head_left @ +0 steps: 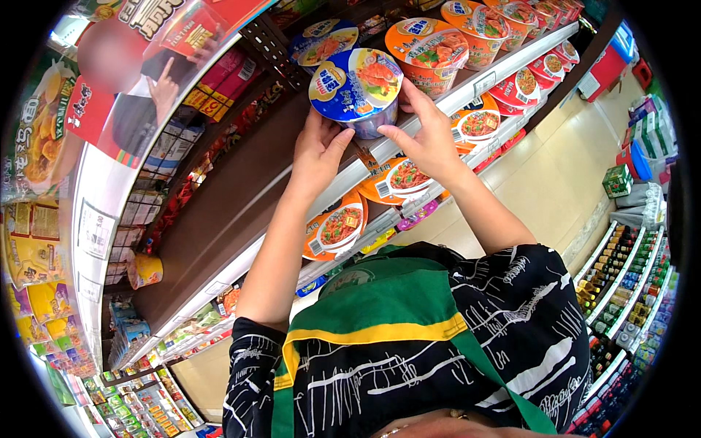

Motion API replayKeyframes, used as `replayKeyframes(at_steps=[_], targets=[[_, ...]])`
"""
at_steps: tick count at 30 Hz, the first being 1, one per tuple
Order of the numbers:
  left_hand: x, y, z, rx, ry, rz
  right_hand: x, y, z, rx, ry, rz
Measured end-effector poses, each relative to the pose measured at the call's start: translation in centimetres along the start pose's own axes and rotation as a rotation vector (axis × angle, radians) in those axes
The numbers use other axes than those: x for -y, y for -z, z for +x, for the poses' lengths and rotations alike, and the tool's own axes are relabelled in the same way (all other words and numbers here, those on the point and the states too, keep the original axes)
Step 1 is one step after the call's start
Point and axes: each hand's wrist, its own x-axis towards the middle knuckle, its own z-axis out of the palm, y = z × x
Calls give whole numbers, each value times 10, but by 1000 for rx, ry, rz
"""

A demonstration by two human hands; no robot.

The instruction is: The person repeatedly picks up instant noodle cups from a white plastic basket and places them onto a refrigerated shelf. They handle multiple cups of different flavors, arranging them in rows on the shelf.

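Observation:
A blue instant noodle cup (356, 86) with a food picture on its lid is between my two hands, at the front edge of the upper shelf. My left hand (318, 152) grips its near left side, thumb toward the front. On its right side, my right hand (429, 135) has its fingers around the cup wall and its thumb at the lower front. A second blue noodle cup (321, 40) stands just behind. To the right, an orange noodle cup (427, 55) leads a row of similar cups. Whether the held cup's base touches the shelf, I cannot tell.
The brown shelf board (212, 219) stretches to the left, with a yellow cup (144, 271) at its far end. On the tier below lie orange-lidded noodle bowls (337, 230). Bottle shelves (621, 292) stand at the right, beyond the tiled floor (540, 175).

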Motion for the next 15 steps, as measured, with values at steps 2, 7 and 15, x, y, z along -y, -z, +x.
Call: replayKeyframes(at_steps=[2, 7, 15], targets=[[0, -2, -3, 20, -11, 31, -2, 0, -3, 2, 2, -45], [-7, 0, -1, 106, 17, 149, 0, 5, -5, 37, -10, -103], [4, 0, -2, 62, -8, 197, 3, 3, -4, 56, -6, -130]])
